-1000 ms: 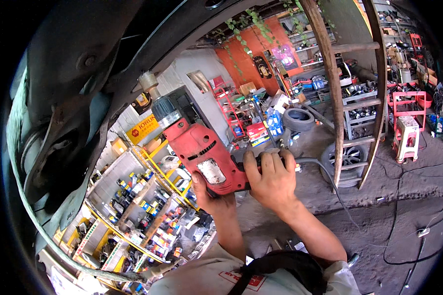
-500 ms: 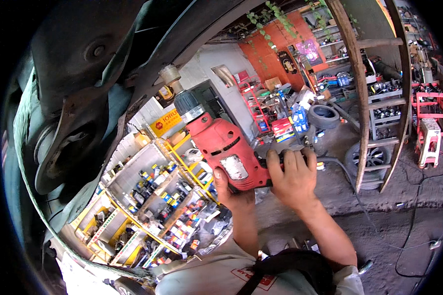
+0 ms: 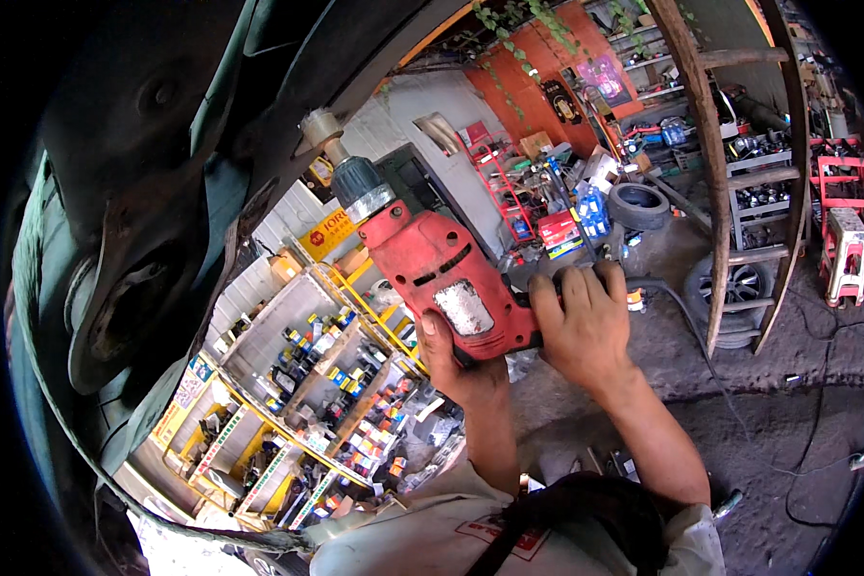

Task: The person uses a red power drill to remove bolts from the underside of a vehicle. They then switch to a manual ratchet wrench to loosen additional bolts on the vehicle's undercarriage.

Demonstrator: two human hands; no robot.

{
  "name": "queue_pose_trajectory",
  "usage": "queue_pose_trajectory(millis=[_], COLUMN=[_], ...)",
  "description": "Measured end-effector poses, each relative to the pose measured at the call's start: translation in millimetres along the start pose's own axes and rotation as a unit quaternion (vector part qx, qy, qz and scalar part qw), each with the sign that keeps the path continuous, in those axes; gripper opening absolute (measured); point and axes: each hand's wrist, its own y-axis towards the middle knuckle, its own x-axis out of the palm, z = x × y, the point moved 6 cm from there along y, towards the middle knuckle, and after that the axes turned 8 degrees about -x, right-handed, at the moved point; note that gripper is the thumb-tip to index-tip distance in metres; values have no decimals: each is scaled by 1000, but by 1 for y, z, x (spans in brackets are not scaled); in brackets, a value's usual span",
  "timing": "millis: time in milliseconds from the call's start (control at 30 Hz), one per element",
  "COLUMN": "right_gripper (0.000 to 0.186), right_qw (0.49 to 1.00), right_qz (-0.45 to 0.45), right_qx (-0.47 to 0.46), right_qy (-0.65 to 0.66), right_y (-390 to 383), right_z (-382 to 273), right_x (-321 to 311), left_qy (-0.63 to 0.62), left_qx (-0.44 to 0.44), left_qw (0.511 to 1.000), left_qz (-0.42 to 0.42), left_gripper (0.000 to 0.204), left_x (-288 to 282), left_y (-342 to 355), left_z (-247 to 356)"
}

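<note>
Both of my hands hold a red corded power drill (image 3: 442, 259), tilted with its nose to the upper left. My right hand (image 3: 586, 322) is closed around the rear handle. My left hand (image 3: 459, 370) cups the rear of the body from below, its thumb lying on the near side beside a worn white label. In the dark grey chuck (image 3: 357, 189) sits a shank with a pale, cup-shaped tip (image 3: 320, 127). That tip is up against or very near the dark metal frame (image 3: 365, 62) overhead; I cannot tell whether they touch.
Dark vehicle parts (image 3: 125, 278) fill the left, edged by a pale green rim. A wooden ladder (image 3: 703, 182) stands on the right, with a wheel (image 3: 730, 288) behind it. Stocked shelves (image 3: 331, 374) are below left. The drill's cable (image 3: 677, 312) runs right, and other cords lie on the floor.
The view has shifted a little, and the drill, hands and background appear slightly displaced together. Both hands keep the same grip on the drill.
</note>
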Motion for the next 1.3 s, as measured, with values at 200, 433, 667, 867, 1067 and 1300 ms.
queue_pose_trajectory(millis=[200,433,667,867,1067,1300], right_gripper=[17,15,19,18,23,29], right_qw=[1000,984,990,996,997,997], right_qz=[-2,11,-9,-46,-44,-24], right_qx=[-11,-33,-56,-32,-45,-42], right_qy=[3,-173,-129,-66,-33,-58], right_y=[6,22,21,19,16,12], right_z=[3,-11,-2,-5,6,9], right_x=[-6,-41,-48,-45,-38,-49], left_qy=[-8,-106,-32,4,17,9], left_qx=[-2,-55,-53,-67,-71,-68], left_qw=[1000,992,998,998,997,997], left_qz=[18,-28,15,-23,28,25], left_gripper=[52,50,54,56,60,61], left_x=[3,6,18,18,22,8], left_y=[1,14,1,-9,-9,-9], left_z=[1,-11,0,20,15,-3])
